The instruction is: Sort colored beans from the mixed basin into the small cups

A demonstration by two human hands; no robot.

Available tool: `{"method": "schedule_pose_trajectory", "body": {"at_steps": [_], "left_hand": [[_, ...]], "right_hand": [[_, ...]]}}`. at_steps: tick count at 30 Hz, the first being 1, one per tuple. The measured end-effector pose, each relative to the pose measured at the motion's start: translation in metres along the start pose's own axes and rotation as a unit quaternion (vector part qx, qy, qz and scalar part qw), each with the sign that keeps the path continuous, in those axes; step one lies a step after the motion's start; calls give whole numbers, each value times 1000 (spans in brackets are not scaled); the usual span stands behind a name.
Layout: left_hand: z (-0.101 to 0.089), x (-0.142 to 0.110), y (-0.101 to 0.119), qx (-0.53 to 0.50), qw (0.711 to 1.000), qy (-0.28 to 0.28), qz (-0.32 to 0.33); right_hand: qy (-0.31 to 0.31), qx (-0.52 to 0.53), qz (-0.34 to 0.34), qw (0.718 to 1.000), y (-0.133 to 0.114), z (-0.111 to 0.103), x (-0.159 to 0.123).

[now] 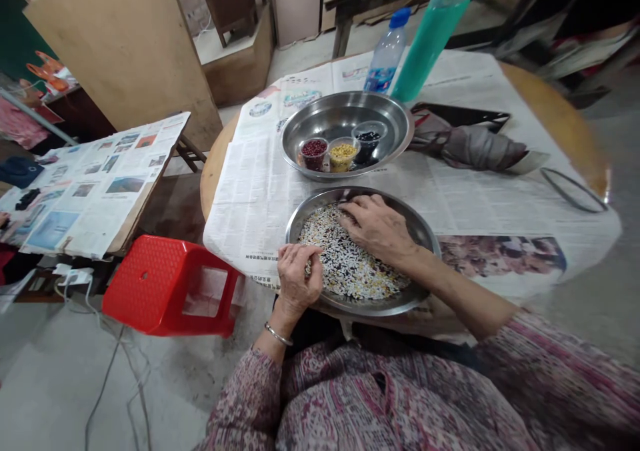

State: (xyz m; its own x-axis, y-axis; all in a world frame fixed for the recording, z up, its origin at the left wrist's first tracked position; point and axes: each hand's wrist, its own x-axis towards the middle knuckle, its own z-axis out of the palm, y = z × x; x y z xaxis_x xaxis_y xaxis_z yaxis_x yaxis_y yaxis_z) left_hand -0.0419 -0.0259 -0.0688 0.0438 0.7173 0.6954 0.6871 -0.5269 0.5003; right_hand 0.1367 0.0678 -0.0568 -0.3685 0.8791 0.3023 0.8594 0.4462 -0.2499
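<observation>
In front of me a shallow steel basin (431, 236) holds a spread of mixed grains (355, 261), white, yellow and dark. My right hand (379, 229) reaches over the far side of it, fingers bent and somewhat apart, their tips down at the grains. At the basin's left rim is my left hand (300, 276), its fingers curled in toward the thumb; what they hold, if anything, is hidden. A second steel basin (300, 114) stands just beyond. Inside it are clear cups of red beans (315, 151), yellow kernels (343, 154) and black beans (369, 139).
Newspaper (240, 191) covers the round table. At the back stand a plastic bottle (386, 54) and a tall teal bottle (433, 41). A grey folded umbrella-like bundle (475, 145) lies to the right. A red stool (150, 284) and another newspaper-covered table (115, 177) are at the left.
</observation>
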Motion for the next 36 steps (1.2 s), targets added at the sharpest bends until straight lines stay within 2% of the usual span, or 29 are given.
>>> {"method": "schedule_pose_trajectory", "body": {"at_steps": [3,7,10,12,14,18,20,22,24,27,31,34,36], "left_hand": [[0,-1,0,-9,1000,6,-2],[-1,-2,1,-25,999,28,-17],[-2,-2,2,-31,999,32,-24],[-2,-2,3,-31,999,30,-24],[-2,-2,3,-29,999,30,-21],[-2,-2,2,-17,1000,13,-13],[-2,-2,1,-10,1000,-6,-9],[-2,-1,2,-6,1000,-23,-7],[-3,-1,2,-4,999,-34,-6],[-2,0,2,2,1000,-30,-9],[0,-1,1,-1,1000,-5,-13],[1,-2,0,-5,1000,1,-12],[1,-2,0,-5,1000,0,-12]], "right_hand": [[-16,17,-60,998,-16,7,3],[-46,97,-221,969,-35,11,-10],[-77,138,-304,940,-32,7,-25],[-97,135,-323,932,-20,-1,-34],[-107,122,-311,937,-2,-11,-42],[-115,141,-227,957,23,-35,-58],[-164,173,-206,949,25,-42,-67],[-217,191,-215,933,20,-42,-74],[-235,183,-227,927,16,-37,-75],[-194,137,-200,950,19,-26,-62],[-88,81,-97,988,34,-15,-27],[-35,48,-31,998,37,-10,-7],[-25,31,-23,999,29,-6,-4]]}}
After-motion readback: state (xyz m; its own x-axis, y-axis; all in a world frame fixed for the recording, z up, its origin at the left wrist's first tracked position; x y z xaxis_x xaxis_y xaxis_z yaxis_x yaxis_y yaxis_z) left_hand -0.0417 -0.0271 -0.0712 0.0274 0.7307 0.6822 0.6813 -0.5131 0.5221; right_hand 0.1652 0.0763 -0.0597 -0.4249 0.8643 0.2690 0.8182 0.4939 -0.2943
